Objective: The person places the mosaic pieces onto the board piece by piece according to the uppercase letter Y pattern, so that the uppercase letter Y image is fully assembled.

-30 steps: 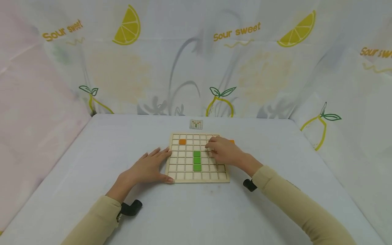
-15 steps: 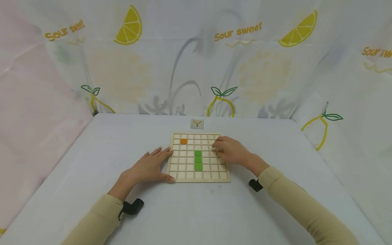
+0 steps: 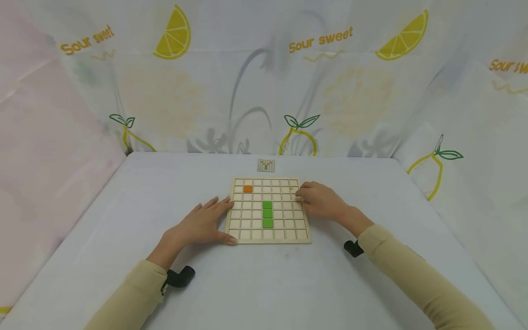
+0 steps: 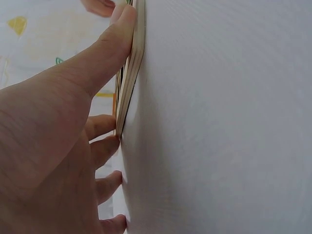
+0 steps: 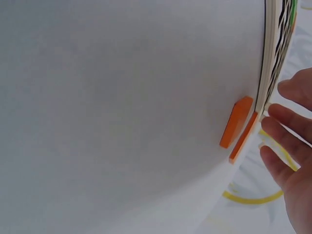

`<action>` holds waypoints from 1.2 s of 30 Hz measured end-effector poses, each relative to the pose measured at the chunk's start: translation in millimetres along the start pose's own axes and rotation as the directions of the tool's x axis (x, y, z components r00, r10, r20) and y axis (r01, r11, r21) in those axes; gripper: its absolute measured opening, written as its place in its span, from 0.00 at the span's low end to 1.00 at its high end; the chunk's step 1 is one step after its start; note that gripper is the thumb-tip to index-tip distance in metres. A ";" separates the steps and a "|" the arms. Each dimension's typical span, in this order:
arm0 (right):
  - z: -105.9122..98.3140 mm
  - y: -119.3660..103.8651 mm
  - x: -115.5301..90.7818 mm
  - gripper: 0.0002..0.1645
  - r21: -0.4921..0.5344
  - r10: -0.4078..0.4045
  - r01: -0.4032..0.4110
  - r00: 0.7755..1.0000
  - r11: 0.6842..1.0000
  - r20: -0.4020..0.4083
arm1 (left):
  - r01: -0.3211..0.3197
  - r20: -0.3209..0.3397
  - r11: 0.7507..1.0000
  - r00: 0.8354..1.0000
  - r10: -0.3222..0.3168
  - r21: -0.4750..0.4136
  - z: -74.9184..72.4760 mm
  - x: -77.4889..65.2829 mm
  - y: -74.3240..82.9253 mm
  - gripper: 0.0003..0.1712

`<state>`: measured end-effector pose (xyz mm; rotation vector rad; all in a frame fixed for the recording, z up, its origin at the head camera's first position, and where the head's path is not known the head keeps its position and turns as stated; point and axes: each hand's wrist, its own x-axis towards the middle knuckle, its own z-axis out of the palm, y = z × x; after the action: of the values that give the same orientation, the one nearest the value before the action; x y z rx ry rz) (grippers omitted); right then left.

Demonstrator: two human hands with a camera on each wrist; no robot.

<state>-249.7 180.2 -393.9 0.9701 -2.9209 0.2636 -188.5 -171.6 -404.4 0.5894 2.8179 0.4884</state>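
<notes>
A wooden grid board (image 3: pixel 256 233) lies flat on the table. Three green square tiles (image 3: pixel 267 213) form a column near its middle, and one orange tile (image 3: pixel 248 189) sits at its upper left. My left hand (image 3: pixel 201 223) rests along the board's left edge with its fingers spread; the thumb touches the front left corner. Over the board's right edge is my right hand (image 3: pixel 321 200), fingers bent a little. In the right wrist view no tile shows between thumb and fingers. Two orange tiles (image 5: pixel 237 122) lie on the table beside the board, hidden by the hand in the head view.
A small pattern card (image 3: pixel 266 165) lies behind the board. A tiny yellowish spot (image 3: pixel 291 188) shows in a cell near the right fingertips; I cannot tell what it is. White cloth (image 3: pixel 264 284) covers the table, and a lemon-print curtain (image 3: pixel 231 82) hangs behind.
My right hand has moved right, from over the board's cells to its right edge. The left hand stays in place. The visible tiles on the board have not changed.
</notes>
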 end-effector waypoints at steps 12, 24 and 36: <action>0.2 11.5 -13.2 0.13 -0.007 -0.020 0.020 0.999 1.000 -0.032 | -0.001 -0.006 1.000 1.000 0.001 -0.008 0.2 -1.7 -2.3 0.65; -1.2 15.9 -29.7 0.12 0.013 0.022 -0.022 0.999 1.000 -0.028 | -0.001 0.000 1.000 1.000 0.001 -0.006 -2.6 -1.7 1.6 0.64; -1.7 16.6 -37.7 0.13 0.008 0.059 -0.059 0.998 0.998 0.026 | 0.005 0.005 1.000 1.000 -0.005 -0.012 -2.7 -2.2 2.4 0.64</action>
<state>-229.4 215.7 -398.5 0.8957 -2.9780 0.2694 -186.5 -171.2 -400.6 0.5795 2.8090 0.5023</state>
